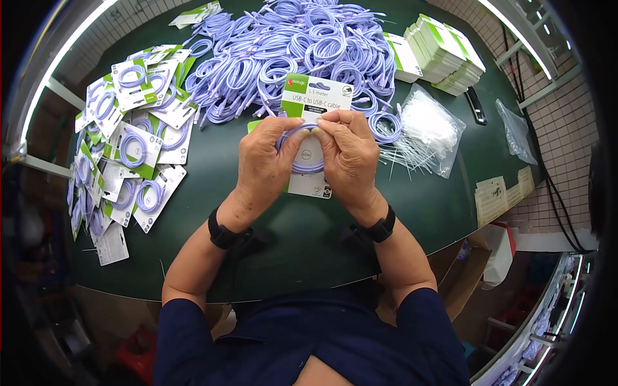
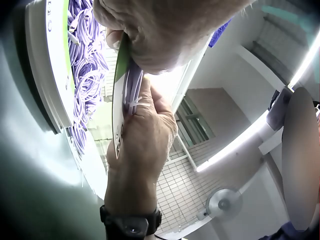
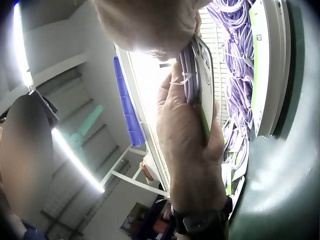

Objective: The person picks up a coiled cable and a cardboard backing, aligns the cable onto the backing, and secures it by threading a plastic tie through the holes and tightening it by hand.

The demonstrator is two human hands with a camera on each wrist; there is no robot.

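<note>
Both hands hold a white and green cable card (image 1: 310, 186) upright in front of the body, its print reading "USB-C to USB-C cable". A coiled lilac USB-C cable (image 1: 308, 169) lies against its face. My left hand (image 1: 265, 153) grips the card's left side, and my right hand (image 1: 352, 154) grips the right side. Both thumbs meet over the top of the coil, just under the printed text. In the left wrist view a white cable tie (image 2: 136, 103) binds the coil. The spot under the thumbs is hidden.
A large heap of lilac cables (image 1: 290, 45) covers the back of the green table (image 1: 270, 270). Carded cables (image 1: 133, 150) pile up at left. Stacked cards (image 1: 444, 51) stand back right, near a bag of white cable ties (image 1: 430, 125), a black-handled tool (image 1: 476, 106) and a clear bag (image 1: 515, 132).
</note>
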